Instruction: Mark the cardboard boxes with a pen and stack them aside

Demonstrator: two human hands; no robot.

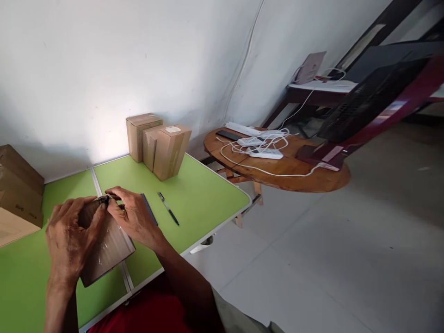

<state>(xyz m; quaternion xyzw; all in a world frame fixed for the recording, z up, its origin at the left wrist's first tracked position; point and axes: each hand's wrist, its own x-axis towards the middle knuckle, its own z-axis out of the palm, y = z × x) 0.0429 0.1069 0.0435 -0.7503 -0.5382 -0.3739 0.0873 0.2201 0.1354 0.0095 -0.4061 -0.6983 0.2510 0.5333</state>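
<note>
At the left edge, two brown cartons [22, 196] stand on the green table [204, 203]. Beside them the left hand [71, 226] is clamped on a taped box [107, 247], palm along its left side, thumb over its top. The box is over the table's near part, across the seam [126, 275]; whether it touches the surface cannot be told. At its far end, a small dark bit [104, 200] shows between the fingertips. The right hand [133, 217] bends in there, fingers curled; what they pinch cannot be told. A dark slab [149, 210] is partly hidden behind it. Three parcels [169, 150] stand near the wall, a pen [168, 208] lying nearer. Further right, a round table [322, 183] bears power strips [266, 153], looped cable and a red-framed device [385, 111].
</note>
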